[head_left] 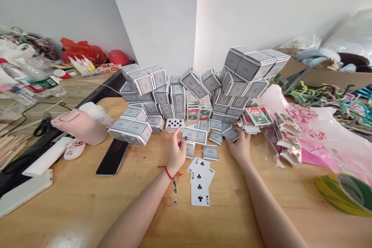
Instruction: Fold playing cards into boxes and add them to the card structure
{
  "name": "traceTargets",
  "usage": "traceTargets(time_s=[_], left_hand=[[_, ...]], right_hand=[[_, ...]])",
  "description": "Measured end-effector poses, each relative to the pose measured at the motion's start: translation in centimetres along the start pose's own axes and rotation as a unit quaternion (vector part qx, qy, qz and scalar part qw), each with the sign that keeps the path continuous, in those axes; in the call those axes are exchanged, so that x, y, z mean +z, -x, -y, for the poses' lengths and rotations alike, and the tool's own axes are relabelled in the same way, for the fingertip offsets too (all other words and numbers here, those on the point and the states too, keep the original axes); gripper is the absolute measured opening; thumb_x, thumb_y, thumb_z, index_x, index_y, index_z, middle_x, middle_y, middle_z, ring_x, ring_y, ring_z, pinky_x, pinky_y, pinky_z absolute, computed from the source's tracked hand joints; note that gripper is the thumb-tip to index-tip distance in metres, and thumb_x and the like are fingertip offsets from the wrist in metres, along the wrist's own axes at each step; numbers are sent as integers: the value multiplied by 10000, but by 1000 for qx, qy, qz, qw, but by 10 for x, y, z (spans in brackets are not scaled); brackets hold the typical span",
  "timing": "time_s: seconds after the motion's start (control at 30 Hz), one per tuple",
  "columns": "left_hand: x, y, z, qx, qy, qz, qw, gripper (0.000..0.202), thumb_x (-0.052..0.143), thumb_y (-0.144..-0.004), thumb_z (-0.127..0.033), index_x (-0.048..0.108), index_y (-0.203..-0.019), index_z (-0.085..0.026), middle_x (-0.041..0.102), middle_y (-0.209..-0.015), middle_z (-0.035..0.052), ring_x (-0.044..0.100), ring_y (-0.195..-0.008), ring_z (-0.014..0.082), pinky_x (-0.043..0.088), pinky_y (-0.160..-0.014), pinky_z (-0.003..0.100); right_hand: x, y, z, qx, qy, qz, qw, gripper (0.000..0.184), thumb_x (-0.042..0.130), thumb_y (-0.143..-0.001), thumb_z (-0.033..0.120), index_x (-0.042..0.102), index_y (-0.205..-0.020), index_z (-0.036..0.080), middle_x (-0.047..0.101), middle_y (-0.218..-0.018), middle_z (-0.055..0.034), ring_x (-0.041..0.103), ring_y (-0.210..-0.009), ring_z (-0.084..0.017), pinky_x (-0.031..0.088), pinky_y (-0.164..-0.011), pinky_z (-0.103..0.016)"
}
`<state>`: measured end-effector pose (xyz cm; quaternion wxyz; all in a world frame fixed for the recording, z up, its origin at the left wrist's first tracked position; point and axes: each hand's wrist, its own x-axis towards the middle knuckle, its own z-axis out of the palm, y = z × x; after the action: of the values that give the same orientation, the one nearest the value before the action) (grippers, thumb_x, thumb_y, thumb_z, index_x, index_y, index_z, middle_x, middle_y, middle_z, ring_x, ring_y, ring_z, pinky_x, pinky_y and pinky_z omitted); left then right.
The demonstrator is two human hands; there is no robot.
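Note:
My left hand pinches the left end of a grey-patterned playing card lying face down, with the thumb on top. My right hand is closed round a folded playing card, thumb and fingers at its edges. Smaller folded card pieces lie between the hands. Closer to me, several loose club cards overlap face up. A stack of cards topped by a spade card sits past my left fingertips. Behind stand stacked boxes of folded cards, with red-and-green card packs in the middle.
A black phone, a pink bottle and a white mouse-shaped thing lie left. Right are opened card cartons, a plastic bag and a yellow-green tape roll. A taller card-box stack leans behind my right hand.

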<state>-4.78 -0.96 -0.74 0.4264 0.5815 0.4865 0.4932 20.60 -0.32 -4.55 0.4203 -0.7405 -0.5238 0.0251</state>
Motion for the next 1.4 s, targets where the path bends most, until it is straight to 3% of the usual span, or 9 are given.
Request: traceTargets(time_s=[0.07, 0.2, 0.3, 0.37, 0.47, 0.57, 1.03, 1.2, 1.4], left_hand=[[0, 0, 0, -1, 2, -2, 1000, 492, 386, -861, -276, 233, -1320, -185, 313, -595, -54, 291, -493, 79, 312, -480, 195], [0, 0, -1, -2, 1, -1, 1000, 485, 384, -861, -264, 233, -1316, -193, 321, -592, -55, 294, -488, 78, 312, -479, 194], [0, 1, -3, -2, -1, -2, 1000, 482, 388, -860, -263, 242, -1313, -191, 315, -588, -56, 293, -488, 80, 312, -481, 194], [0, 1, -4, -1, -5, -5, 1000, 485, 390, -859, -267, 244, -1313, -183, 314, -589, -55, 294, -488, 81, 313, -481, 196], [0, 1, -4, 0, -8, -9, 1000, 494, 391, -859, -271, 235, -1318, -173, 318, -595, -53, 303, -494, 81, 316, -483, 196], [0, 1, -4, 3, -11, -8, 1000, 492, 390, -861, -266, 235, -1319, -170, 321, -596, -52, 302, -492, 78, 314, -476, 193], [0, -2, -3, 4, -14, -5, 1000, 463, 399, -854, -312, 325, -1292, -182, 322, -586, -48, 303, -487, 82, 310, -469, 198], [0, -2, -2, 17, -38, 23, 999, 445, 403, -848, -331, 404, -1259, -162, 395, -600, -28, 330, -511, 90, 333, -497, 213], [-1, -3, 4, 23, -45, 32, 998, 487, 403, -845, -315, 362, -1297, -136, 513, -665, 11, 409, -541, 97, 389, -522, 220]], right_hand=[[-3, 1, 3, 15, -22, -4, 1000, 545, 639, -592, 352, 524, -1094, 171, 425, -1031, -117, 449, -971, -268, 369, -838, -391], [-9, 2, 13, 66, -79, -12, 995, 314, 585, -649, 373, 578, -893, 175, 483, -931, -85, 499, -837, -229, 398, -787, -389], [-9, 6, 24, 134, -192, 5, 972, 282, 595, -658, 399, 538, -838, 189, 551, -825, -48, 530, -760, -211, 425, -754, -409], [-8, 10, 34, 190, -352, 49, 915, 297, 629, -640, 395, 499, -834, 211, 581, -821, -24, 560, -749, -199, 465, -718, -404], [-5, 17, 48, 242, -543, 145, 791, 330, 703, -585, 318, 473, -806, 232, 601, -840, 4, 595, -779, -196, 512, -703, -417], [-4, 24, 59, 262, -593, 207, 733, 352, 730, -567, 275, 475, -807, 235, 611, -820, 12, 612, -761, -193, 538, -684, -432], [-5, 33, 66, 264, -586, 249, 724, 355, 728, -582, 264, 470, -825, 242, 566, -741, 39, 575, -700, -145, 559, -659, -409], [-4, 35, 69, 265, -588, 247, 724, 345, 727, -584, 263, 469, -812, 242, 543, -729, 49, 551, -701, -129, 557, -677, -397], [-6, 35, 72, 244, -586, 240, 734, 357, 701, -613, 276, 503, -910, 277, 543, -722, 53, 548, -696, -129, 556, -687, -404]])
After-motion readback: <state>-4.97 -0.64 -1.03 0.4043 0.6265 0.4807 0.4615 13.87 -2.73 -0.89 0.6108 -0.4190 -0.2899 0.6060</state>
